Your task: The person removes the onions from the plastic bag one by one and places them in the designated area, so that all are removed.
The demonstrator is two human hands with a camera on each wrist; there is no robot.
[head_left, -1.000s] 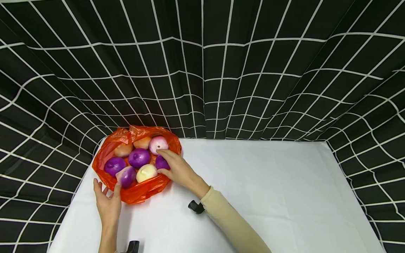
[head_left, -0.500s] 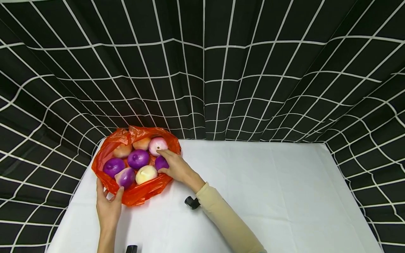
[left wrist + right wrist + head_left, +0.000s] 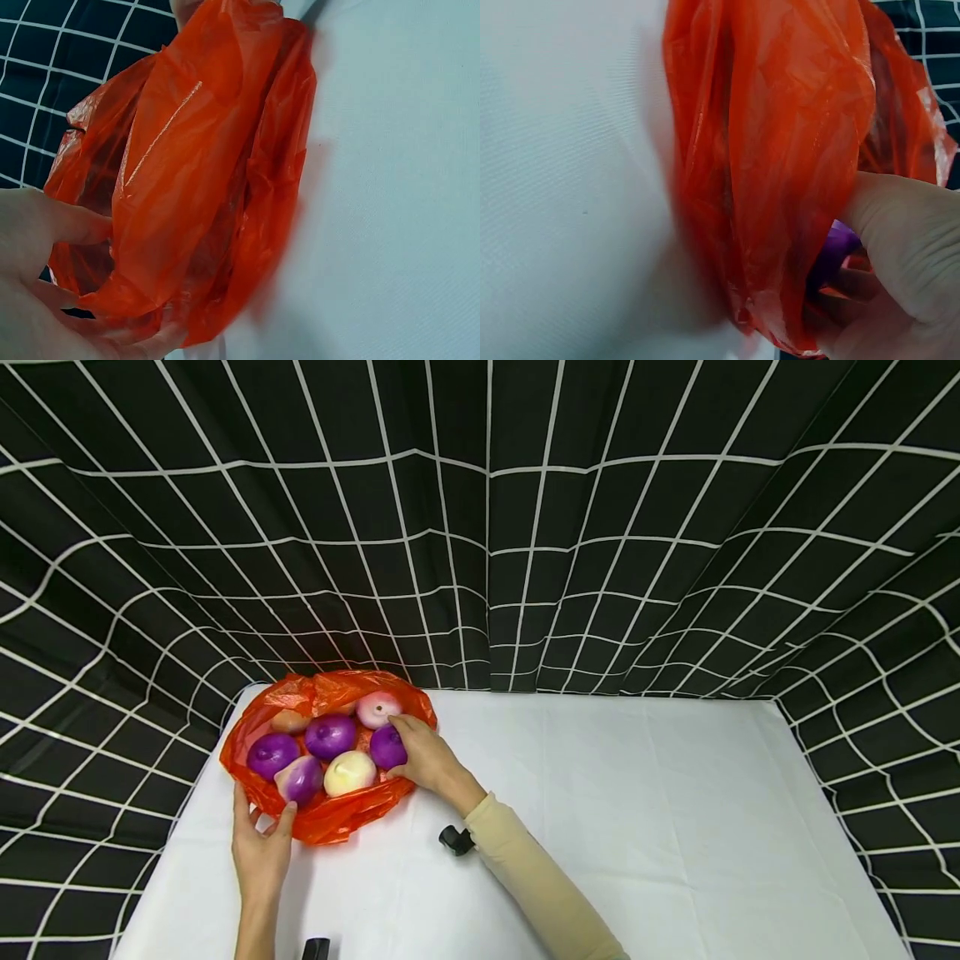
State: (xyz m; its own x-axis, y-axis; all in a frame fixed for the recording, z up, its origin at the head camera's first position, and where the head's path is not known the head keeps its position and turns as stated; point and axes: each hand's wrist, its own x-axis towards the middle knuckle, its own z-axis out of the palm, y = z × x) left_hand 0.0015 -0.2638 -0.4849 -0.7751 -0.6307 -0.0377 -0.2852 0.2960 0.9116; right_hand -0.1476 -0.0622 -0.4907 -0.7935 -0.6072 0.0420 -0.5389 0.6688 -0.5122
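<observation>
An open red plastic bag (image 3: 330,818) lies at the table's left, holding several onions. Among them are a pale yellow onion (image 3: 350,773), a pink onion (image 3: 378,709) and several purple ones. My left hand (image 3: 260,852) grips the bag's near left edge, thumb over the rim; in the left wrist view its fingers (image 3: 150,341) reach beneath the plastic. At the bag's right side my right hand (image 3: 431,758) curls its fingers and thumb round a purple onion (image 3: 386,747). The right wrist view shows a bit of that onion between thumb and fingers, the rest hidden by red plastic.
A white cloth covers the table (image 3: 637,810). Black curtains (image 3: 585,568) with a white grid stand behind and at both sides, close to the bag's back edge. A black wrist-camera mount (image 3: 456,841) sits under the right wrist.
My left hand has moved up to the bag's edge and taken hold of it. The bag's far rim has sagged forward over the orange onions. My right hand stays at the purple onion.
</observation>
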